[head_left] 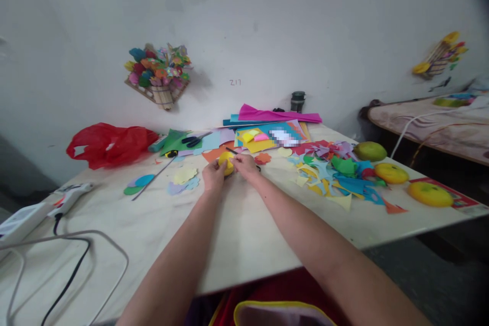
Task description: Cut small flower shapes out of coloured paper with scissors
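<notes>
Above the middle of the table, a small yellow paper piece (226, 161) with a rounded edge is pinched in the fingers of my left hand (214, 173). Close against it on the right, my right hand (245, 167) is closed, fingertips at the paper's edge. A dark, slim blade of what look like scissors (231, 151) sticks out past these fingers, and a dark loop shows beside the palm. How the fingers sit on the handles is hidden. An orange scalloped paper flower (263, 158) lies just right of this hand; orange paper (214, 155) lies behind both hands.
Scalloped pale paper flowers (185, 175), paper circles (144, 180) and black scissors (194, 139) lie leftward, near a red plastic bag (110, 145). Paper scraps (332, 175) and several mangoes (430, 194) are at right. Coloured sheets (278, 114) lie behind. Cables (89, 238) and a power strip (72, 197) occupy the left.
</notes>
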The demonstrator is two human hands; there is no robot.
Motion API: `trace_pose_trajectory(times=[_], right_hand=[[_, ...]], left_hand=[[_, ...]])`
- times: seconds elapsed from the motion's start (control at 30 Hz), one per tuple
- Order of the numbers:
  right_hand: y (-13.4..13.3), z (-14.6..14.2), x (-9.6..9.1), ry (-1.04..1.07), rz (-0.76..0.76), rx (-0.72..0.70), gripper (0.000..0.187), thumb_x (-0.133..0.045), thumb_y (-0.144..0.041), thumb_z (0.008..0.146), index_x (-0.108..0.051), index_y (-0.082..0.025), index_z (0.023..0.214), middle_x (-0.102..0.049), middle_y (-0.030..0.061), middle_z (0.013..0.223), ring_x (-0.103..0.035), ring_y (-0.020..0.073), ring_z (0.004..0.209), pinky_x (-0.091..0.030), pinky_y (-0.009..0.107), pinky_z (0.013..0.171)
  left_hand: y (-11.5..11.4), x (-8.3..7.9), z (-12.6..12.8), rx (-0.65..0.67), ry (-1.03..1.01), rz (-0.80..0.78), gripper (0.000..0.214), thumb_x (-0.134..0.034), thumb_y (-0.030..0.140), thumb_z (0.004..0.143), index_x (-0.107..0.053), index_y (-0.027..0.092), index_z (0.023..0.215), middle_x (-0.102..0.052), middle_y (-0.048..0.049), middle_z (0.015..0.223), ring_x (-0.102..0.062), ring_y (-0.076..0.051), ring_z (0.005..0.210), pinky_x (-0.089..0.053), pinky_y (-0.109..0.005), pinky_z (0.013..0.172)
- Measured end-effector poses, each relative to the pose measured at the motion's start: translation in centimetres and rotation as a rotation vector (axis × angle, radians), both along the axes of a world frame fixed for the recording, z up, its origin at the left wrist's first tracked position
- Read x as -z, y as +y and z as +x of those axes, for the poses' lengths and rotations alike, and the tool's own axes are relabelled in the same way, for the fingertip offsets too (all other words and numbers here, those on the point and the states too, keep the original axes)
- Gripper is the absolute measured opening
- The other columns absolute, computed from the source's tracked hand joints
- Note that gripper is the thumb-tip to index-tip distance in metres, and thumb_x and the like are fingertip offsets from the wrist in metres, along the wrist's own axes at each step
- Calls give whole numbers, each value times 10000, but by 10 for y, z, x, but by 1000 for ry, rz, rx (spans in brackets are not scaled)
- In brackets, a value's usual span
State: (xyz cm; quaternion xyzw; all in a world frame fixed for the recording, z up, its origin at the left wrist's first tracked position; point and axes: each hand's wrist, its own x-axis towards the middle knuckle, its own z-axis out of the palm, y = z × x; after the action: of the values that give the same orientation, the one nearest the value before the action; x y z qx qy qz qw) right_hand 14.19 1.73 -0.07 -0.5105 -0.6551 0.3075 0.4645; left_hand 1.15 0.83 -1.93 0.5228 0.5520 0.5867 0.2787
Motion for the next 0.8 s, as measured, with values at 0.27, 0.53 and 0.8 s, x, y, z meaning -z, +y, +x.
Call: trace_pose_trajectory(times=[0.27, 0.53, 0.8], right_hand=[[9, 2, 8, -17, 96, 65, 196, -602, -279, 783, -612, -209, 601, -560, -38, 527, -540, 141, 571, -405, 243, 582], [13, 2, 13, 21, 87, 58, 179, -607, -300, 776, -615, -219, 616, -551, -38, 519, -537, 150, 562, -417, 252, 581], [13, 2, 15, 31, 64, 45, 175, -628, -291, 778, -612, -220, 619, -554, -41, 523, -566, 150, 575, -420, 246, 572]], left_hand=[[2, 3, 0, 21, 6, 19, 274, -686, 441, 693, -661, 171, 733, -638, -14, 617, -626, -188, 655, -462, -263, 613], [-4, -1, 0, -20, 106, 81, 271, -613, 438, 734, -576, 193, 624, -517, 15, 539, -511, -153, 573, -365, -241, 535], [-7, -3, 0, -32, 115, 89, 270, -601, 447, 728, -636, 184, 679, -558, 5, 572, -513, -157, 580, -364, -253, 561]])
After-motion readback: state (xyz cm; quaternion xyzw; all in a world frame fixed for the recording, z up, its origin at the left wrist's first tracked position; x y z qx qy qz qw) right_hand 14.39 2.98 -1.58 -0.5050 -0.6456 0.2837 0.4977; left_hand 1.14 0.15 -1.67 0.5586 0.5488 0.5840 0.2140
